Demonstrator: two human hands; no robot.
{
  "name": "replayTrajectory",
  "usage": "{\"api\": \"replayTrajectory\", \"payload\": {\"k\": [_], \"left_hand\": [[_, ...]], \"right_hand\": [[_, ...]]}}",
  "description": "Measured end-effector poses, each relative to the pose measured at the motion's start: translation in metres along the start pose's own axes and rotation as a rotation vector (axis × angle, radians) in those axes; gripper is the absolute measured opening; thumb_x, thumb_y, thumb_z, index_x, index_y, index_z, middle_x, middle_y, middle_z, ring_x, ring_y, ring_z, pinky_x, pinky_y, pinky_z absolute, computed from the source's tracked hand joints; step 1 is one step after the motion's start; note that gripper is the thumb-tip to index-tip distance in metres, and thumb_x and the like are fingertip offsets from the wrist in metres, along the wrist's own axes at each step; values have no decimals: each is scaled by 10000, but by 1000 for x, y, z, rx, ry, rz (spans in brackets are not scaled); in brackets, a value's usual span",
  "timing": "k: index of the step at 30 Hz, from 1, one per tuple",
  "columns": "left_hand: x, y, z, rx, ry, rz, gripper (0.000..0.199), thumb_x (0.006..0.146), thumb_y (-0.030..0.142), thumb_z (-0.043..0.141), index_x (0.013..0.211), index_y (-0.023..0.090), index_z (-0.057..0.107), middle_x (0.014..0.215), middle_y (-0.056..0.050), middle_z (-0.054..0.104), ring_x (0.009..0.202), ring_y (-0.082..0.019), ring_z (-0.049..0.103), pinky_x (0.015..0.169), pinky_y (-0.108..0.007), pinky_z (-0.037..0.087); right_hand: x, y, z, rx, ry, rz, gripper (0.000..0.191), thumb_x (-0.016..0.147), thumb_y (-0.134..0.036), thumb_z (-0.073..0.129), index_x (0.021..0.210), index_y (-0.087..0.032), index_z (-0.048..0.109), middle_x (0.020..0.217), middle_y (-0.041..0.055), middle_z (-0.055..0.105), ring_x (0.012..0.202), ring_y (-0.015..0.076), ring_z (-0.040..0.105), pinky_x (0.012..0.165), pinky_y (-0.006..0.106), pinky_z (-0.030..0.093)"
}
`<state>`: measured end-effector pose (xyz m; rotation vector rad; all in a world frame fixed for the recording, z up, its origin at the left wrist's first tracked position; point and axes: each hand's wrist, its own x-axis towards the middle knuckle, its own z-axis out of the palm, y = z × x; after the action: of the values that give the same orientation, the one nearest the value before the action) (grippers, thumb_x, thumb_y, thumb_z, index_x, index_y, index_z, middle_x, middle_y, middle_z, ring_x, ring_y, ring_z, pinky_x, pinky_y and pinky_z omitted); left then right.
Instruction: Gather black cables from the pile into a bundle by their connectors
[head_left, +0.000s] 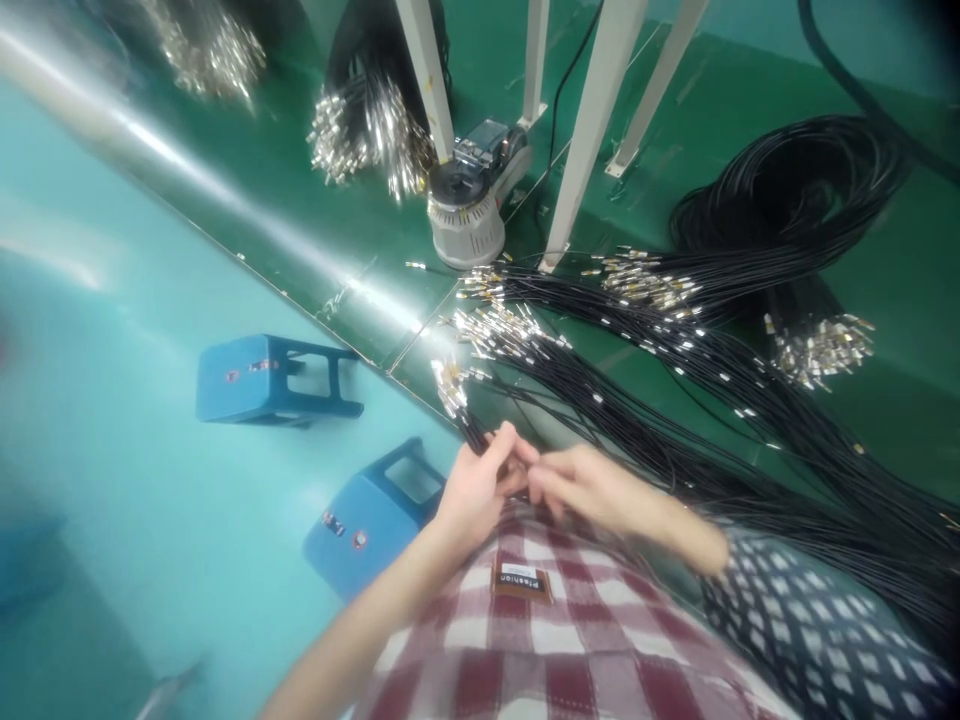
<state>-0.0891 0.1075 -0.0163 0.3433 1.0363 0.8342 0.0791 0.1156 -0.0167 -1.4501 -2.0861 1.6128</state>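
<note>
My left hand (480,480) is closed around a small bunch of black cables (471,430) at the near edge of the green table. The bunch's bright metal-tipped ends (451,388) point away from me. Close against it, my right hand (574,482) has its fingers curled in at the left fingertips; what they pinch, if anything, is hidden. Just beyond lies a thick bundle of black cables (637,425) with silvery connector ends (506,332), running off to the right.
A round grey-white device with a black top (466,230) stands by white metal legs (592,140). Coiled cable (787,190) lies at right, more connector bundles (367,130) at the back. Two blue stools (236,380) are on the floor at left. The table edge (300,305) runs diagonally.
</note>
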Motion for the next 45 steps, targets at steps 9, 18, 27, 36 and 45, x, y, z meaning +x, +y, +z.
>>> {"api": "replayTrajectory", "payload": {"k": [9, 18, 27, 36, 45], "left_hand": [[6, -15, -23, -152, 27, 47, 603, 828, 639, 550, 466, 183, 393, 543, 4, 423, 665, -158, 533, 770, -334, 457], [2, -16, -8, -245, 79, 92, 306, 840, 460, 664, 831, 185, 529, 489, 114, 214, 410, -49, 177, 451, -210, 181], [-4, -4, 18, -89, 88, 178, 268, 750, 334, 765, 862, 149, 607, 563, 79, 411, 399, -9, 256, 445, -214, 183], [-16, -2, 29, 19, 45, 190, 219, 724, 274, 787, 886, 158, 695, 579, 61, 456, 411, 2, 269, 451, -210, 188], [-24, 2, 39, 78, 27, 179, 272, 660, 289, 836, 639, 139, 610, 529, 53, 443, 434, -18, 292, 454, -225, 203]], "right_hand": [[99, 72, 8, -306, 304, 259, 177, 902, -303, 584, 866, -155, 674, 1067, 128, 655, 876, 229, 647, 742, 318, 428], [35, 47, -4, 6, 255, 69, 232, 929, -406, 519, 850, -193, 567, 711, 8, 672, 665, 142, 635, 662, 246, 483], [-54, 26, 5, 47, 461, -73, 255, 925, -439, 535, 812, -212, 563, 654, 11, 614, 555, 128, 541, 519, 243, 452], [-72, 25, 11, 24, 514, -130, 194, 940, -374, 527, 836, -213, 553, 662, 10, 616, 552, 121, 541, 504, 240, 430], [-63, -13, -1, 5, 477, -249, 190, 975, -325, 478, 892, -194, 588, 861, 61, 632, 744, 155, 561, 671, 278, 438]]}}
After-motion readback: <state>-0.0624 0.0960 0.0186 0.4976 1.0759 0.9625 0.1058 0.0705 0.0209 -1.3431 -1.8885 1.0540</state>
